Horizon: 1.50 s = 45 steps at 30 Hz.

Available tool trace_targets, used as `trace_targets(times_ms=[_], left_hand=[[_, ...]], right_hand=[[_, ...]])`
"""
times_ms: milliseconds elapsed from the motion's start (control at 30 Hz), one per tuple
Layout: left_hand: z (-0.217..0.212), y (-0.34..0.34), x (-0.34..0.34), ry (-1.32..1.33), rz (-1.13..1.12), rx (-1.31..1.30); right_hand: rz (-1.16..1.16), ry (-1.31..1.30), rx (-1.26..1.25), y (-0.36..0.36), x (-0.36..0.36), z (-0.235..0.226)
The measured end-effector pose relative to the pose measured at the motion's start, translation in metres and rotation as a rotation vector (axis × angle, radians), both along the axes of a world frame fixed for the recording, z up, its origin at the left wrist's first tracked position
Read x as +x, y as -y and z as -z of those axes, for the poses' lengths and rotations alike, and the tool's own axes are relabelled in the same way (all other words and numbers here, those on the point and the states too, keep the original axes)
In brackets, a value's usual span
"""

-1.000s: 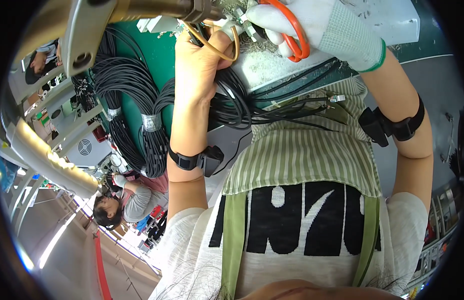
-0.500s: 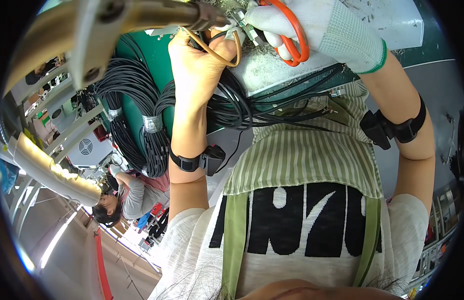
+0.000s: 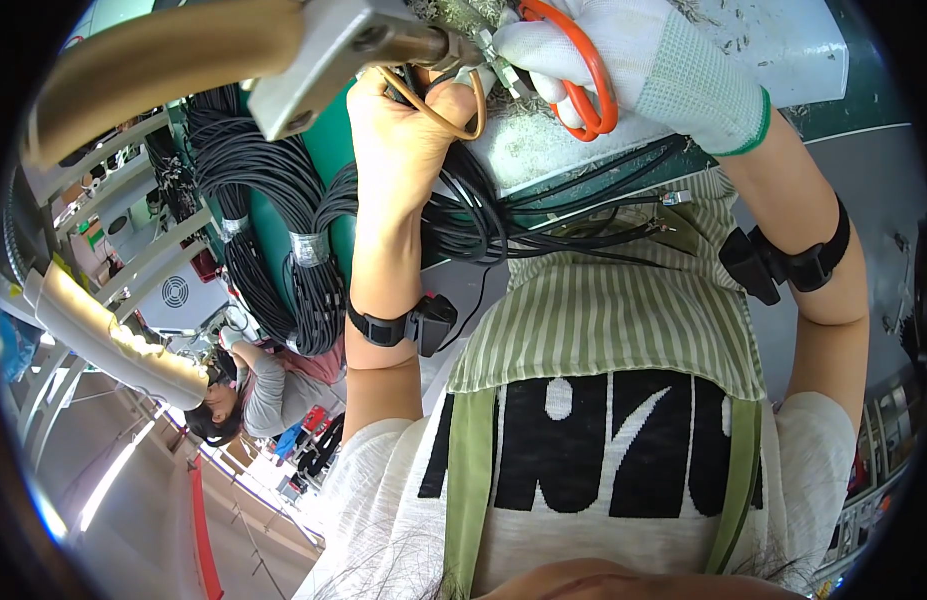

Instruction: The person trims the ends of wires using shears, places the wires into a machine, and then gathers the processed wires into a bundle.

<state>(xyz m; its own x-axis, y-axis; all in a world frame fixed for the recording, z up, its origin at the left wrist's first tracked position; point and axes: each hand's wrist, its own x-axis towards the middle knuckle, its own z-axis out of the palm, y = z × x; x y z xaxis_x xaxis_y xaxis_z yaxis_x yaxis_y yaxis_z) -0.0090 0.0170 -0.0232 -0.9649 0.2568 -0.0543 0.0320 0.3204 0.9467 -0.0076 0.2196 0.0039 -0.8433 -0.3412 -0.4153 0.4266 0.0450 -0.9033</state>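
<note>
My left hand [image 3: 403, 125], bare, is closed around a black cable [image 3: 423, 82] whose end is mostly hidden by metal parts. A thin gold-coloured loop [image 3: 475, 122] hangs from the same hand. My right hand [image 3: 623, 60], in a white knit glove with a green cuff, is closed on red-handled scissors [image 3: 605, 85]; their blades are hidden. Its fingertips meet a small silver connector [image 3: 508, 72] between the hands, close to my left fingers. A metal head with a nozzle [image 3: 403, 45] covers part of the left hand's fingers.
Coiled black cable bundles [image 3: 308, 250] lie left on the green table [image 3: 328, 130]. Loose cables [image 3: 583, 235] run over the table edge toward my apron. Clippings litter a white sheet [image 3: 543, 150]. A tubular lamp [image 3: 113, 335] stands left, and another person [image 3: 273, 395] sits beyond.
The metal head at upper left now appears farther right and lower, showing its block end. My left hand has shifted slightly right. My right hand stays almost in place, still holding the scissors.
</note>
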Motion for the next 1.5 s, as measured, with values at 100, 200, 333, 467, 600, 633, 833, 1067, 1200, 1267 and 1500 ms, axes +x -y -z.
trace_targets(times_ms=[100, 200, 333, 467, 600, 633, 833, 1067, 1200, 1267, 1500], left_hand=[[-0.001, -0.002, 0.001, -0.033, 0.014, 0.017], [-0.002, -0.002, 0.001, 0.071, 0.009, 0.065], [0.003, 0.005, -0.002, 0.328, 0.009, 0.302], [0.005, 0.0, -0.006, 0.374, 0.002, 0.351], [0.008, 0.002, -0.01, 0.303, 0.005, 0.263], [0.008, 0.002, -0.011, 0.283, 0.011, 0.233], [0.002, -0.003, -0.008, 0.28, -0.003, 0.189], [0.0, -0.002, -0.003, 0.279, 0.009, 0.211], [-0.004, -0.007, -0.003, 0.259, 0.029, 0.268], [-0.005, -0.006, -0.001, 0.278, -0.001, 0.256], [-0.001, -0.003, -0.003, 0.303, 0.021, 0.255]], right_hand=[[-0.039, -0.051, -0.044, -0.004, 0.0, 0.003], [-0.035, -0.028, -0.002, -0.002, -0.002, 0.0], [-0.021, -0.106, -0.038, 0.002, -0.002, 0.012], [-0.015, -0.208, -0.022, -0.001, -0.001, 0.014], [-0.018, -0.184, -0.053, -0.001, 0.0, 0.012], [-0.017, -0.157, -0.079, -0.001, -0.001, 0.012], [-0.023, -0.226, -0.064, -0.007, 0.001, 0.012], [-0.006, -0.19, -0.145, -0.006, 0.004, 0.012], [-0.047, -0.313, -0.118, -0.006, 0.001, 0.012], [-0.036, -0.16, -0.091, -0.004, 0.001, 0.004], [-0.005, -0.18, -0.055, 0.0, 0.005, 0.011]])
